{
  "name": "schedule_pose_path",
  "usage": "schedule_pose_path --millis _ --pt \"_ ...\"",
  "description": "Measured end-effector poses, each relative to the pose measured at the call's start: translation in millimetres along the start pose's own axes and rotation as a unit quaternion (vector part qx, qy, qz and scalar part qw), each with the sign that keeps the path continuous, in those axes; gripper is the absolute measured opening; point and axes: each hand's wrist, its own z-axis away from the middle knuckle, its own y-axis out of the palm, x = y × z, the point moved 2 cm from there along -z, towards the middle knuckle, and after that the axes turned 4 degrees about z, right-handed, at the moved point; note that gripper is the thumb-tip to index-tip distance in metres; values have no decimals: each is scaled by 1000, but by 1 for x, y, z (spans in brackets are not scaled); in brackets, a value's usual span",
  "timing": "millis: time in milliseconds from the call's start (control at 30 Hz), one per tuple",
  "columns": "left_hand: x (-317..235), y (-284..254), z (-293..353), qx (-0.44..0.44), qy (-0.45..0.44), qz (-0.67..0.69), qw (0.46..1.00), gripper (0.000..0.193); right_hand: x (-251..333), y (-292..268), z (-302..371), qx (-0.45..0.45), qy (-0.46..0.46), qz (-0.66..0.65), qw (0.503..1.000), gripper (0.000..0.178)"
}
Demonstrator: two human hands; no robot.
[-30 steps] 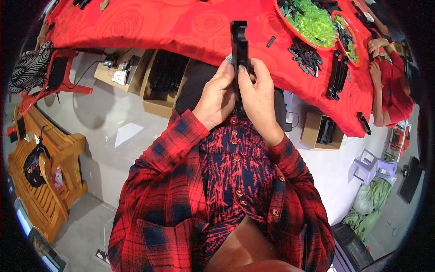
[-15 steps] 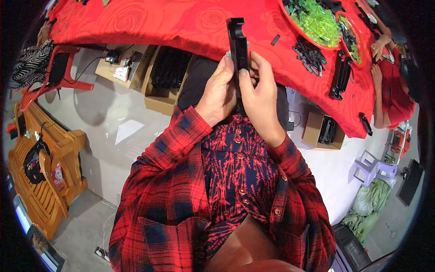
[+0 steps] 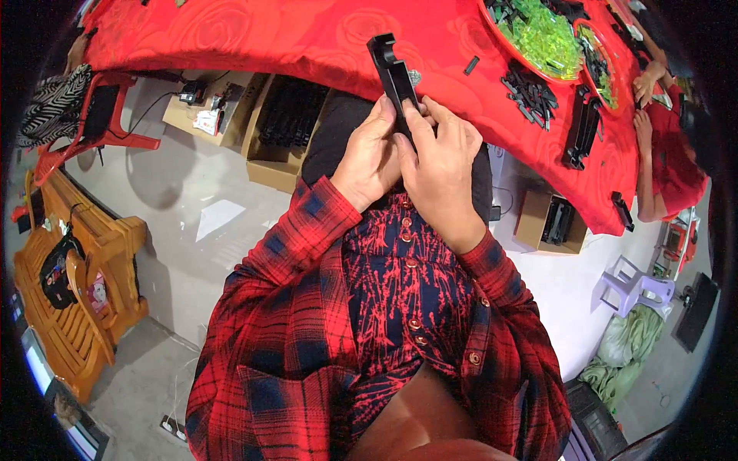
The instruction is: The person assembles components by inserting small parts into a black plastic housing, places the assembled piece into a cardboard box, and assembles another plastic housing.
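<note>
A long black plastic part [image 3: 394, 75] with a notched far end is held in front of me, over my lap at the table edge. My left hand [image 3: 367, 157] is closed around its left side, thumb along the edge. From the right, my right hand [image 3: 441, 160] grips the same part, its fingertips pressing on the upper face near the middle. The near end of the part is hidden by my hands. Whether a smaller piece sits under the right fingertips cannot be seen.
A red patterned cloth [image 3: 307, 34] covers the table. On it are a red basin [image 3: 547, 46] of yellow-green clear pieces, a smaller red tray [image 3: 598, 65], loose black strips [image 3: 530, 92] and more black parts [image 3: 582, 127]. Below stand cardboard boxes [image 3: 273, 175]. A co-worker's hands [image 3: 647, 84] are at the right.
The black part has tilted, its far end shifting slightly left. My right hand has turned, its fingers moving from beside the part onto its upper face.
</note>
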Motion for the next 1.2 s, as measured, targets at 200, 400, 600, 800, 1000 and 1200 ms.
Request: schedule_pose_path --millis 200,400,600,800,1000,1200 --pt "1 -1 2 -20 -31 27 999 35 -1 1 2 -14 1 -18 1000 45" --pt "-1 7 5 -27 8 -73 997 36 1 -6 -1 -7 -19 -16 1000 49" --pt "-1 16 7 19 34 -102 994 35 3 -1 2 -37 -21 -24 999 53" --pt "-3 16 7 3 53 -190 980 41 1 -1 2 -27 -10 -24 999 52" --pt "-17 27 0 1 44 -246 968 39 -11 -24 -7 8 -1 -131 991 38" --pt "-22 34 7 -54 -32 -234 970 42 -26 -34 -13 -112 99 -260 954 23"
